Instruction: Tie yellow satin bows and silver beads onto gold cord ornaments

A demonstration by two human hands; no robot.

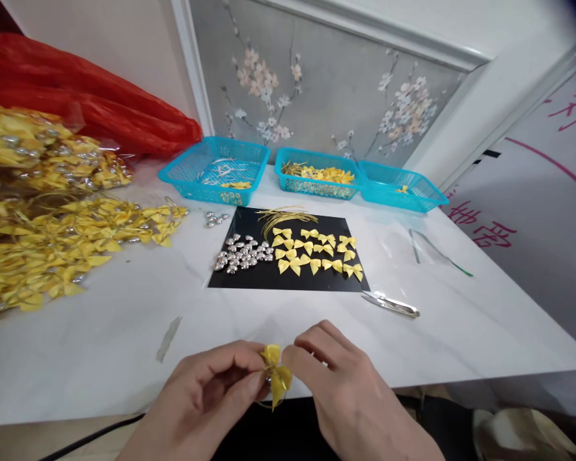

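Observation:
My left hand [216, 390] pinches a yellow ribbon bow [277, 374] between thumb and fingers at the table's front edge. A silver bead and a thin gold loop show just under the bow. On the bow's right side, my right hand [336, 378] has its fingers curled close to the ribbon; what its fingertips hold, if anything, is hidden. Beyond both hands lies a black mat [292, 280]. Silver beads [242, 253] are gathered on its left, several yellow bows [312, 246] lie in rows on its right, and gold ties [283, 219] rest along its back edge.
Blue baskets [192, 186] [317, 187] [403, 200] stand along the back. Finished bow pieces [77, 240] are heaped at left, below a red bag [100, 96]. Small scissors [393, 305] lie right of the mat, with green wire [441, 253] behind. A grey strip [168, 339] lies front left.

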